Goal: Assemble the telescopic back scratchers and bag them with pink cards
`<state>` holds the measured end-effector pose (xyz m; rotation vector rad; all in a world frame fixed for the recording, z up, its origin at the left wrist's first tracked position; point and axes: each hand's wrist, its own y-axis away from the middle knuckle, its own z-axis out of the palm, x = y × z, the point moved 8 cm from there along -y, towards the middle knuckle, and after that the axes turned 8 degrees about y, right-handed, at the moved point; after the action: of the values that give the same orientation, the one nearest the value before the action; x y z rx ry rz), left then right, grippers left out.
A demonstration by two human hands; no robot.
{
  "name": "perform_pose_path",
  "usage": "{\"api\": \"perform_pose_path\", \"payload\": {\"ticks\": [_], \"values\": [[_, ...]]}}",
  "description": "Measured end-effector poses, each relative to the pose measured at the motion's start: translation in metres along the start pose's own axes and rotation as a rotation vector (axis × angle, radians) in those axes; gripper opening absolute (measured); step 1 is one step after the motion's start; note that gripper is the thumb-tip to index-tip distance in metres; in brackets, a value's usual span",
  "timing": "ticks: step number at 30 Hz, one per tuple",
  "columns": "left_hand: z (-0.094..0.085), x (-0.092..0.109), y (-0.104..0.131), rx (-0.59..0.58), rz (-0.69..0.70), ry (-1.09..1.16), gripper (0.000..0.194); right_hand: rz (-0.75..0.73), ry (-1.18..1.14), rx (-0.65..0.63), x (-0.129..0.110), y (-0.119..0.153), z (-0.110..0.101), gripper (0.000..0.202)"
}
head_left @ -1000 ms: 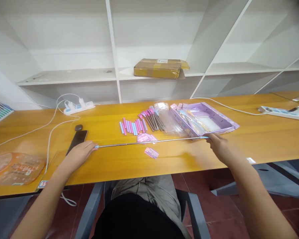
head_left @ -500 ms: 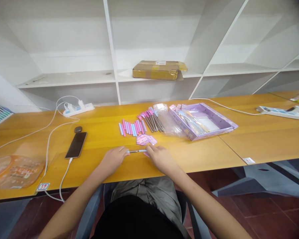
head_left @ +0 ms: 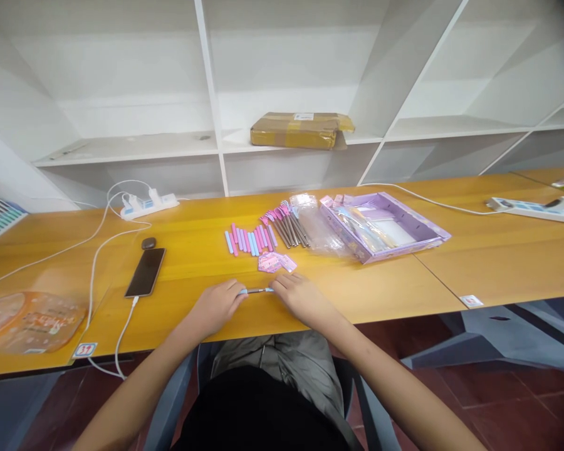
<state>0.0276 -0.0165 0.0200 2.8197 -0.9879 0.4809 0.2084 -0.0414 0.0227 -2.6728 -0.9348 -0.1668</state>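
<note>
Low over the table's front part, a thin back scratcher (head_left: 257,290) with light blue ends and a metal shaft lies level between my hands. My left hand (head_left: 219,305) is closed round its left end, and my right hand (head_left: 299,299) grips the right end. Both ends are hidden by my fingers. Just beyond my hands lie pink and purple printed cards (head_left: 271,262). Behind them is a row of pink, blue and purple tube handles (head_left: 250,240). Several metal rods with pink and blue claw-shaped heads (head_left: 286,227) are bunched to the right of the handles.
Clear plastic bags (head_left: 316,227) lie beside a purple tray box (head_left: 407,244) holding wrapped pieces. A phone (head_left: 145,273) on a charging cable, a power strip (head_left: 150,206) and an orange plastic bag (head_left: 35,322) are at left. A taped cardboard box (head_left: 294,131) sits on the shelf.
My right hand has shifted slightly left and down, and the left hand a little right, with the back scratcher still between them. Less of its shaft shows.
</note>
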Motion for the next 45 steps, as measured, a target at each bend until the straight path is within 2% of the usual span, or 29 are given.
{"api": "perform_pose_path", "payload": {"ticks": [6,10,12,15,19,22,26,31,37,43,45], "values": [[0.01,-0.012,-0.003,-0.111,-0.117,-0.114,0.042,-0.004,-0.032,0.001,0.001,0.002,0.005,0.013],[0.004,-0.037,0.0,-0.128,-0.167,-0.211,0.047,0.037,-0.059,0.075,0.021,0.014,0.004,0.013],[-0.009,-0.06,0.007,-0.12,-0.213,-0.276,0.046,0.088,-0.066,0.115,0.046,0.029,0.003,0.018],[-0.038,-0.1,0.026,-0.061,-0.234,-0.362,0.05,0.168,-0.051,0.156,0.097,0.067,-0.002,0.026],[-0.076,-0.142,0.062,0.081,-0.099,-0.368,0.058,0.309,-0.069,0.16,0.169,0.133,-0.007,0.037],[-0.092,-0.158,0.082,0.183,-0.034,-0.344,0.061,0.447,-0.05,0.106,0.201,0.174,-0.009,0.039],[-0.091,-0.158,0.086,0.224,-0.008,-0.298,0.058,0.553,-0.025,0.017,0.208,0.195,-0.008,0.037],[-0.074,-0.148,0.075,0.171,0.004,-0.293,0.052,0.598,-0.034,0.005,0.204,0.203,-0.004,0.038],[-0.051,-0.128,0.078,0.14,0.102,-0.245,0.044,0.675,-0.105,-0.016,0.191,0.232,0.028,0.036],[-0.049,-0.125,0.086,0.178,0.112,-0.209,0.045,0.931,-0.228,-0.003,0.194,0.269,0.04,0.035],[-0.048,-0.125,0.087,0.199,0.119,-0.209,0.048,0.959,-0.259,-0.024,0.194,0.274,0.039,0.03]]}}
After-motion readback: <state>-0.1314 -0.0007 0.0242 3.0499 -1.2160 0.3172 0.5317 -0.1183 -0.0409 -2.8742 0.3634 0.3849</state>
